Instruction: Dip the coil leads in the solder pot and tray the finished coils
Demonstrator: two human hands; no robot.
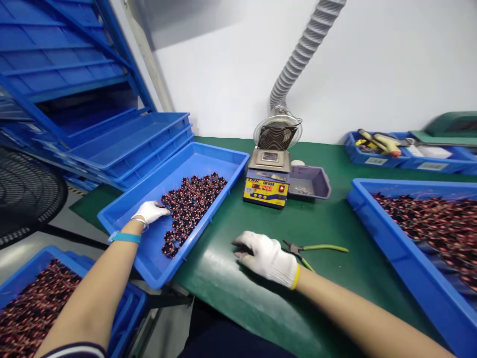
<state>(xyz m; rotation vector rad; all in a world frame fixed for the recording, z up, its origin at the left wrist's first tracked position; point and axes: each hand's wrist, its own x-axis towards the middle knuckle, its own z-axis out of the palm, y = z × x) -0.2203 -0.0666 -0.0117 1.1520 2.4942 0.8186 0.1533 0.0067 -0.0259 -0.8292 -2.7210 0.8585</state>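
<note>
l hand (150, 212) on coils (192, 201), r hand (269, 258) on mat (316, 223).

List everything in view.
table: one, green, underneath
middle tray: one, blue, left-centre
right tray: one, blue, right edge
low tray: one, blue, bottom left
stacked trays: several, blue, left
coils: many, black-red, in the three trays
solder pot: one, yellow-silver, centre back
fan: one, silver, behind pot
hose: one, grey, above fan
bin: one, grey, right of pot
cutters: one, green-handled, by right hand
small bins: two, blue, back right
left hand: white glove, on coils in middle tray
right hand: white glove, on table
</note>
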